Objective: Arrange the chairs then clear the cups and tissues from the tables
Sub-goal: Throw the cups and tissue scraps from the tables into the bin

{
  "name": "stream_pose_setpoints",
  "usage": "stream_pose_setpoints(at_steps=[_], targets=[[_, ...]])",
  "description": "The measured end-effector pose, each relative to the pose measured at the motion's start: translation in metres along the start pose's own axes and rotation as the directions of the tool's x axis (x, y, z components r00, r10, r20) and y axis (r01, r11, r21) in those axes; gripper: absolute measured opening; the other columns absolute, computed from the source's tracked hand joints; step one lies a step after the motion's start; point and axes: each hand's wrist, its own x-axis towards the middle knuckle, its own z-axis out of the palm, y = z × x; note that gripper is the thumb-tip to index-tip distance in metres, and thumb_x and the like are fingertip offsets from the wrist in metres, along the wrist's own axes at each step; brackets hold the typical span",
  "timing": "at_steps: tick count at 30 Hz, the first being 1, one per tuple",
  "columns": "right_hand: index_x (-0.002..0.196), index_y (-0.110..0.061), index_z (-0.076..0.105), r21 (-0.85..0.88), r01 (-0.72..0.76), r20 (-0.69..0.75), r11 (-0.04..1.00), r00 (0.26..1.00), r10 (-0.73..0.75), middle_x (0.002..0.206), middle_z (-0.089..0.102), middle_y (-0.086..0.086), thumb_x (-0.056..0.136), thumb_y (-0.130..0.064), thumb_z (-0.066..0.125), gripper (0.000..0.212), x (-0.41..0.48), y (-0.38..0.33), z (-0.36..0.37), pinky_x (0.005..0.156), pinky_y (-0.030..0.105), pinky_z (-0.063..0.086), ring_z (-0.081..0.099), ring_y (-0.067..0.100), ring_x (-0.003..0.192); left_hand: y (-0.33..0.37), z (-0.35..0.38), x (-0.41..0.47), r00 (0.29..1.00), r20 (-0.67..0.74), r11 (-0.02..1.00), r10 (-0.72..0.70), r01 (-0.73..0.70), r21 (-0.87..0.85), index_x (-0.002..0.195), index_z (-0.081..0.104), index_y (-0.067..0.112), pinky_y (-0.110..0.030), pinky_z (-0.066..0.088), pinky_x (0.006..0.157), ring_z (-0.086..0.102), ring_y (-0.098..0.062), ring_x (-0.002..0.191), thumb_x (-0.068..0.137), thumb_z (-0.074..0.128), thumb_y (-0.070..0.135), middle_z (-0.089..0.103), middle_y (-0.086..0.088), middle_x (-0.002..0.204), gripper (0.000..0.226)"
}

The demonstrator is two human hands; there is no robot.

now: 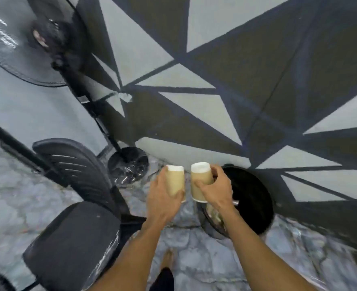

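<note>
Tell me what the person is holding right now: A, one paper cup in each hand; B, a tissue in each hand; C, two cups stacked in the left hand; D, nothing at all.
A: the left hand grips one paper cup and the right hand grips another cup, beside the black bin.

Two tan paper cups (175, 182) (200, 181), white-rimmed, held upside down, side by side.

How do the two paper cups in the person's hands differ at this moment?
The left cup is in the left hand, gripped from its side over bare floor; the right cup is in the right hand, beside the black bin. The right cup's white end faces the camera more. Both are tan with white ends, held tilted.
</note>
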Motion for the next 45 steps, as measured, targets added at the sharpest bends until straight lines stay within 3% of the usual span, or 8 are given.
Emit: stream_pose_setpoints(at_steps=[6,14,22,28,34,38,40,45], targets=[[0.121,-0.03,0.059,0.016,-0.228,-0.158,0.974,0.961,0.227,0.114,0.066,-0.006,0.065,-0.035,0.085,0.062,0.046,0.057,-0.048,0.088,0.034,0.051,0.062,0.017,0.104,0.038,0.071,0.054,0.973,0.222,0.997,0.065,-0.07,0.014,0.151,0.027,0.031,-0.042,0.039,0.106,0.047,-0.028,0.129,0.077,0.076,0.042,0.049,-0.003,0.143,0.09],[0.128,-0.019,0.057,0.084,-0.441,-0.206,0.894,0.87,0.448,0.116,0.066,0.0,0.068,-0.032,0.087,0.069,0.064,0.116,-0.069,0.082,0.031,0.048,0.06,0.017,0.098,0.065,0.139,0.084,0.893,0.443,0.987,0.084,-0.134,0.084,0.151,0.026,0.032,-0.039,0.04,0.1,0.049,-0.03,0.126,0.079,0.074,0.038,0.049,-0.005,0.142,0.087],[0.129,-0.019,0.057,0.096,-0.567,-0.101,0.818,0.812,0.574,0.12,0.067,0.0,0.069,-0.037,0.086,0.069,0.122,0.164,-0.081,0.083,0.03,0.048,0.063,0.02,0.105,0.09,0.207,0.115,0.824,0.562,0.957,0.077,-0.218,0.189,0.152,0.031,0.026,-0.038,0.045,0.095,0.052,-0.031,0.123,0.079,0.073,0.034,0.053,-0.006,0.141,0.085],[0.139,-0.015,0.048,0.0,-0.643,0.083,0.766,0.763,0.641,0.123,0.061,0.003,0.08,-0.039,0.08,0.071,0.167,0.196,-0.096,0.086,0.028,0.043,0.058,0.026,0.119,0.099,0.258,0.155,0.835,0.547,0.936,0.058,-0.236,0.262,0.149,0.039,0.015,-0.042,0.044,0.1,0.052,-0.033,0.123,0.075,0.074,0.028,0.057,-0.01,0.138,0.083],[0.112,-0.026,0.062,-0.168,-0.595,0.204,0.786,0.759,0.618,0.117,0.067,0.004,0.083,-0.028,0.073,0.031,0.178,0.208,-0.111,0.088,0.032,0.052,0.063,0.023,0.101,0.1,0.263,0.148,0.803,0.591,0.939,-0.071,-0.147,0.311,0.143,0.048,0.018,-0.039,0.046,0.102,0.05,-0.033,0.126,0.08,0.069,0.024,0.059,-0.01,0.135,0.066],[0.118,-0.023,0.066,-0.263,-0.478,0.27,0.838,0.797,0.54,0.116,0.068,0.002,0.082,-0.03,0.072,0.037,0.191,0.192,-0.106,0.086,0.031,0.052,0.063,0.025,0.106,0.101,0.253,0.144,0.813,0.569,0.946,-0.127,-0.074,0.317,0.133,0.055,0.024,-0.04,0.049,0.099,0.054,-0.032,0.119,0.078,0.065,0.025,0.061,-0.011,0.125,0.056],[0.119,-0.021,0.064,-0.325,-0.377,0.32,0.867,0.819,0.476,0.117,0.068,0.004,0.082,-0.031,0.07,0.038,0.197,0.175,-0.097,0.088,0.034,0.053,0.063,0.025,0.107,0.097,0.241,0.146,0.846,0.52,0.949,-0.118,-0.058,0.31,0.125,0.06,0.024,-0.041,0.052,0.093,0.057,-0.031,0.114,0.076,0.061,0.027,0.063,-0.009,0.118,0.049],[0.118,-0.027,0.063,-0.409,-0.027,0.441,0.912,0.869,0.224,0.122,0.063,0.0,0.082,-0.036,0.065,0.037,0.204,0.105,-0.059,0.095,0.039,0.051,0.06,0.025,0.113,0.084,0.174,0.153,0.926,0.35,0.942,-0.142,0.019,0.334,0.131,0.058,0.018,-0.037,0.05,0.094,0.054,-0.03,0.12,0.081,0.064,0.024,0.061,-0.009,0.124,0.05]])
